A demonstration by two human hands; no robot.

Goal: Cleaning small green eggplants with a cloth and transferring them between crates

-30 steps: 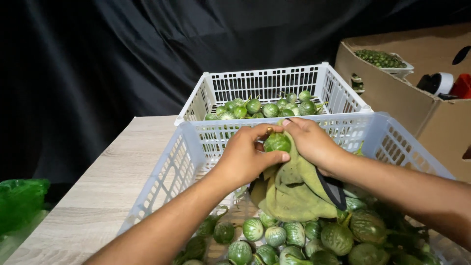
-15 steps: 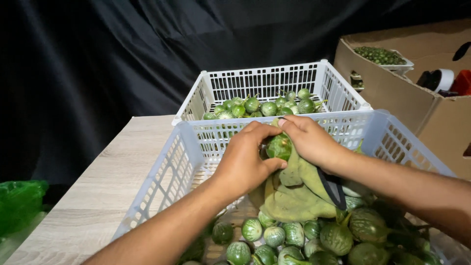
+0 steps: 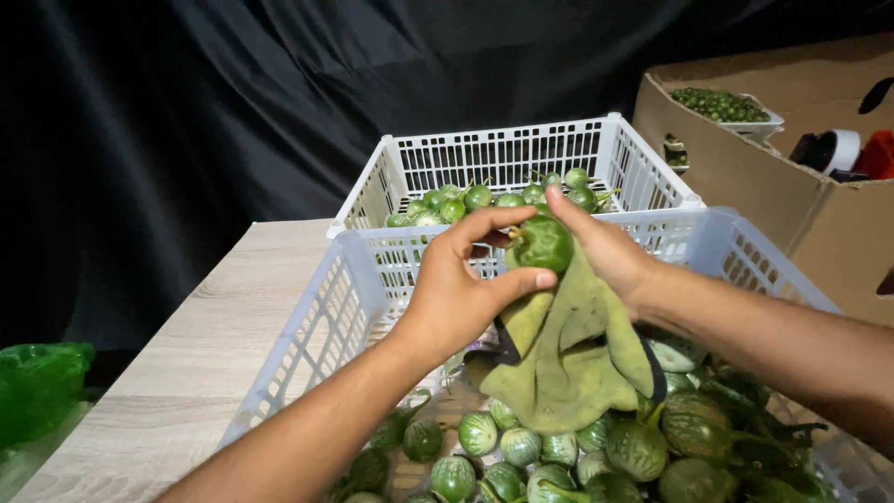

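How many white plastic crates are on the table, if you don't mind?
2: the near crate under both hands, and the far crate right behind it. No others show.

Bright frontal light, even on the hands and the white crate; black backdrop stays very dark. Soft shadows inside the crate. No strong glare. Focus is sharp at centre, with slight wide-angle stretch and softness at the lower edges.
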